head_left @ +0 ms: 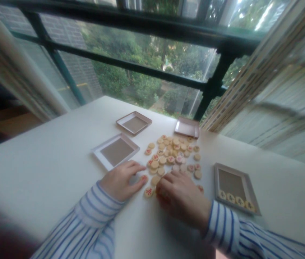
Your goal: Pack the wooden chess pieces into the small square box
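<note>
A loose heap of round wooden xiangqi pieces [162, 160] lies on the white table, some face up with red or dark characters, others blank side up. At the heap's left edge my left hand [122, 181] is open, thumb and fingers apart, with a red-marked xiangqi piece [143, 178] by the thumb tip. My right hand [183, 196] is curled palm down over the near side of the heap; its fingertips and whatever they grip are hidden. Just left of it sits another red-marked piece [148, 192].
To the right, a shallow tray [254, 194] holds several dark-marked pieces in a row along its near side. Two more trays, a left one [102, 158] and a far left one [144, 118], lie beyond my left hand. Another tray [187, 127] touches the heap's far side, near the window railing [130, 64].
</note>
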`<action>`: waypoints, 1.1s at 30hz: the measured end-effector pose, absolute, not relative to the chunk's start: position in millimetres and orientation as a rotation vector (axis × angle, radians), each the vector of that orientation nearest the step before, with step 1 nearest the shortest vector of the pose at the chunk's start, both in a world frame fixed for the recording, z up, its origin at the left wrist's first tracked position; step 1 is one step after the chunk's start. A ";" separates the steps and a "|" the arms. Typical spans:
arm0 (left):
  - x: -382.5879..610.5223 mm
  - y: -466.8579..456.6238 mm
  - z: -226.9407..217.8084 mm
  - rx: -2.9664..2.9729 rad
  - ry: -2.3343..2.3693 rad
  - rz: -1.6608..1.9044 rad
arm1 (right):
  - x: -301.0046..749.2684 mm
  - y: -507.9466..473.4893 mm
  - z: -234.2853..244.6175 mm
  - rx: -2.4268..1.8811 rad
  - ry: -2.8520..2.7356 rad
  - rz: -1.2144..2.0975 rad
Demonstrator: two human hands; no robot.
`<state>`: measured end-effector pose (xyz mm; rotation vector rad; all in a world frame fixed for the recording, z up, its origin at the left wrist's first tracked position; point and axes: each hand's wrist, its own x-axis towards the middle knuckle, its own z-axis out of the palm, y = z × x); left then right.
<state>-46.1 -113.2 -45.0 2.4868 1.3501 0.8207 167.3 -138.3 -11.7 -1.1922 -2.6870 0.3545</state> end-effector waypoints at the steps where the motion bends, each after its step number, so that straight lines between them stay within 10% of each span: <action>1: -45.3 -113.6 -44.3 2.498 1.329 0.886 | 169.2 -137.3 -9.9 -1.221 -2.592 0.479; 14: -15.8 -131.2 -28.2 2.482 1.020 1.296 | 180.8 -129.6 11.9 -1.237 -1.493 1.624; 33: -8.9 -126.7 -51.5 2.714 0.912 1.106 | 207.9 -127.7 8.8 -1.304 -1.830 1.256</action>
